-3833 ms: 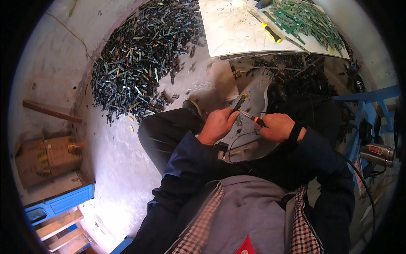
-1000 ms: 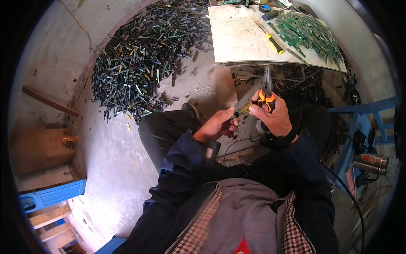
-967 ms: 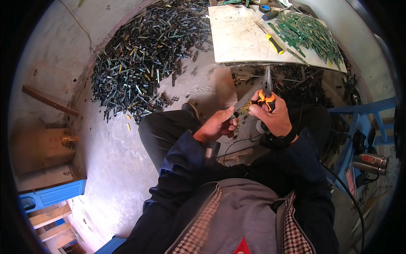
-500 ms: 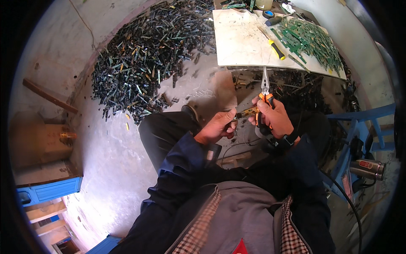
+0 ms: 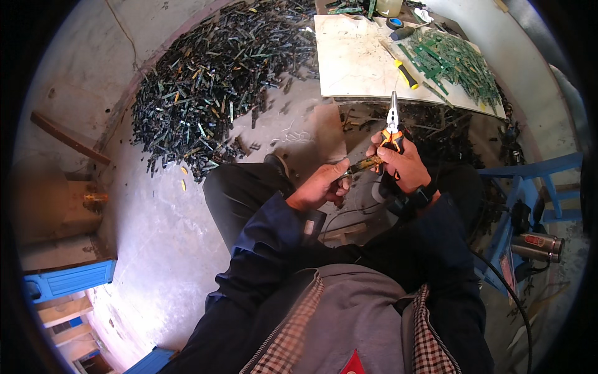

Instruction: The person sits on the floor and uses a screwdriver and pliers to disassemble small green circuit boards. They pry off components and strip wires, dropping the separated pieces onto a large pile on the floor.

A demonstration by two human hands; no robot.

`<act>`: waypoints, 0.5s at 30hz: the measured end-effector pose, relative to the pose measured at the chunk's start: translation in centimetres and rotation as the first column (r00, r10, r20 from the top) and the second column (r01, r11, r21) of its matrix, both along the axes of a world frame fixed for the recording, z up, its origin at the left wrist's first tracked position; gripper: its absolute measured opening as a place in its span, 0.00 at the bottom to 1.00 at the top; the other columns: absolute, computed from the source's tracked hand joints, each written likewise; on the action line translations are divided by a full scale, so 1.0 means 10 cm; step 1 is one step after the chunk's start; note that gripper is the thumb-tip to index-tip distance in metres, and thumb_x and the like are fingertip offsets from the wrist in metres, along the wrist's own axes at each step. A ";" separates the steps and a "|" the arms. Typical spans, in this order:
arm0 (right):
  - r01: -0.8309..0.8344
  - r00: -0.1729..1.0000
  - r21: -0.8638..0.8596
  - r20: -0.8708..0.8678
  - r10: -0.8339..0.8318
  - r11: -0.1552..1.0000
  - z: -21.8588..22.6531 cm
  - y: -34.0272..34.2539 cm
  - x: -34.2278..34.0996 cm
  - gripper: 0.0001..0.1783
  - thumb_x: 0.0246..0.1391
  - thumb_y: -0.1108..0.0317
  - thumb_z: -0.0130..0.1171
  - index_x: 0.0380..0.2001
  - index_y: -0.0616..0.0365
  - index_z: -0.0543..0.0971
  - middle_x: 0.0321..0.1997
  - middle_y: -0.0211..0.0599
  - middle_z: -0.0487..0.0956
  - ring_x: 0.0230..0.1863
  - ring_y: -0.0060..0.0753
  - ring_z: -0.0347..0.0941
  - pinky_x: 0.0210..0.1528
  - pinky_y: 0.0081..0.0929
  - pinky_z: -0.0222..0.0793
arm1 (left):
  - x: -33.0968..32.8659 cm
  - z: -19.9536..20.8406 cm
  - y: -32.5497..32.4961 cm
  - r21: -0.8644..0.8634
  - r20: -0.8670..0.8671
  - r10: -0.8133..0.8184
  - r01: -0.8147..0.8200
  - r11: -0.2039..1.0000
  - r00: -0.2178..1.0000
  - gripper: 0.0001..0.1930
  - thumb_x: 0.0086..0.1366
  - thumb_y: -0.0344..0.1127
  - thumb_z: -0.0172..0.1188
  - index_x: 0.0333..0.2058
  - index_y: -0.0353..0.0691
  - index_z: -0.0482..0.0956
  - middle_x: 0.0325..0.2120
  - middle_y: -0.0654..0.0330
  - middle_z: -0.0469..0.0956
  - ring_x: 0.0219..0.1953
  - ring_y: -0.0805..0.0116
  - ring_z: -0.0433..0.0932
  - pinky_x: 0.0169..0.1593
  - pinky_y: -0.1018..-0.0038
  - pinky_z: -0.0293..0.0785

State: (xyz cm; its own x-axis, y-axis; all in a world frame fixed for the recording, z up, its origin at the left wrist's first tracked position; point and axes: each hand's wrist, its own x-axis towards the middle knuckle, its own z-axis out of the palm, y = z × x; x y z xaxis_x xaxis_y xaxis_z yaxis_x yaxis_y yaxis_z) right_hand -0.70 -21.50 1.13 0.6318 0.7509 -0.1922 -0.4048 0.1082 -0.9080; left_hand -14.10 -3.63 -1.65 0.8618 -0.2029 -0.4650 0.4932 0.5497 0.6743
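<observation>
My left hand [image 5: 319,185] is closed, pinching one end of a narrow strip [image 5: 362,165] that looks dark with a yellowish part. The strip's other end reaches the fingers of my right hand [image 5: 406,167]. That hand is wrapped round long-nose pliers [image 5: 392,117] with orange and black handles. Their silver jaws point away from me, toward the white board, with nothing visible between them. My right fingers partly hide the handles and the strip's far end.
A large heap of dark strips [image 5: 205,87] covers the floor at far left. The white board [image 5: 355,62] bears green strips [image 5: 458,65], a yellow-handled tool [image 5: 406,75] and blue tape [image 5: 395,23]. At right are a blue stool [image 5: 529,168] and a metal flask [image 5: 537,247].
The pliers have turned slightly and their tip has shifted a little farther from me. More of the strip shows between my hands. My left hand has hardly moved.
</observation>
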 end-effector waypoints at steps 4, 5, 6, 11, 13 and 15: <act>0.089 0.994 -0.065 -0.056 -0.093 0.994 0.02 0.07 -0.06 0.12 0.58 0.70 0.54 0.45 0.59 0.72 0.37 0.36 0.76 0.36 0.25 0.73 0.37 0.27 0.74 | 0.00 -0.02 0.03 -0.020 0.026 -0.038 0.038 0.999 0.999 0.26 0.64 0.61 0.50 0.21 0.42 0.70 0.16 0.67 0.63 0.15 0.77 0.56 0.21 0.78 0.53; 0.088 0.994 -0.071 -0.058 -0.092 0.994 0.02 0.07 -0.06 0.12 0.58 0.70 0.54 0.45 0.59 0.72 0.36 0.35 0.76 0.36 0.25 0.73 0.37 0.27 0.74 | -0.01 -0.05 0.04 -0.017 0.042 -0.050 0.051 0.999 0.998 0.26 0.64 0.61 0.50 0.21 0.42 0.70 0.17 0.67 0.64 0.15 0.77 0.56 0.21 0.78 0.53; 0.089 0.994 -0.078 -0.060 -0.094 0.993 -0.01 0.07 -0.05 0.12 0.58 0.70 0.54 0.45 0.59 0.72 0.36 0.34 0.76 0.35 0.24 0.73 0.36 0.27 0.75 | 0.00 -0.05 0.05 -0.014 0.057 -0.066 0.067 0.998 0.996 0.26 0.64 0.61 0.50 0.21 0.42 0.70 0.17 0.67 0.64 0.15 0.77 0.56 0.21 0.78 0.53; 0.084 0.996 -0.165 -0.019 -0.089 0.983 0.01 0.06 -0.03 0.10 0.57 0.70 0.56 0.42 0.59 0.73 0.32 0.32 0.75 0.31 0.22 0.72 0.31 0.23 0.73 | -0.01 0.02 -0.03 0.098 0.025 -0.016 0.014 0.995 1.000 0.25 0.65 0.57 0.50 0.21 0.42 0.69 0.16 0.68 0.63 0.15 0.79 0.55 0.20 0.79 0.51; 0.048 0.999 -0.218 -0.014 -0.052 0.975 0.04 0.05 0.00 0.10 0.57 0.69 0.57 0.41 0.59 0.74 0.31 0.30 0.75 0.28 0.21 0.72 0.28 0.21 0.72 | -0.01 0.01 -0.04 0.152 0.048 -0.030 0.022 0.988 0.998 0.24 0.66 0.56 0.50 0.21 0.41 0.70 0.15 0.69 0.62 0.15 0.79 0.55 0.20 0.79 0.51; -0.002 1.000 -0.219 0.015 0.006 0.976 0.04 0.04 0.00 0.10 0.56 0.69 0.57 0.40 0.60 0.74 0.30 0.29 0.75 0.27 0.19 0.70 0.27 0.20 0.70 | -0.01 -0.06 -0.03 0.207 0.087 -0.065 0.046 0.977 0.994 0.23 0.67 0.54 0.50 0.21 0.41 0.70 0.13 0.69 0.61 0.15 0.80 0.55 0.20 0.79 0.50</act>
State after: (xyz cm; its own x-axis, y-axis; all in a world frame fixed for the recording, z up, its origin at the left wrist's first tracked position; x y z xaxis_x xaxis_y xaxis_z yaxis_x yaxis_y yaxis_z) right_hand -0.71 -21.09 1.52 0.6330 0.6940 -0.3430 -0.3910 -0.0957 -0.9154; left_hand -14.17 -3.95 -2.24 0.8933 -0.1605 -0.4198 0.4488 0.3687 0.8141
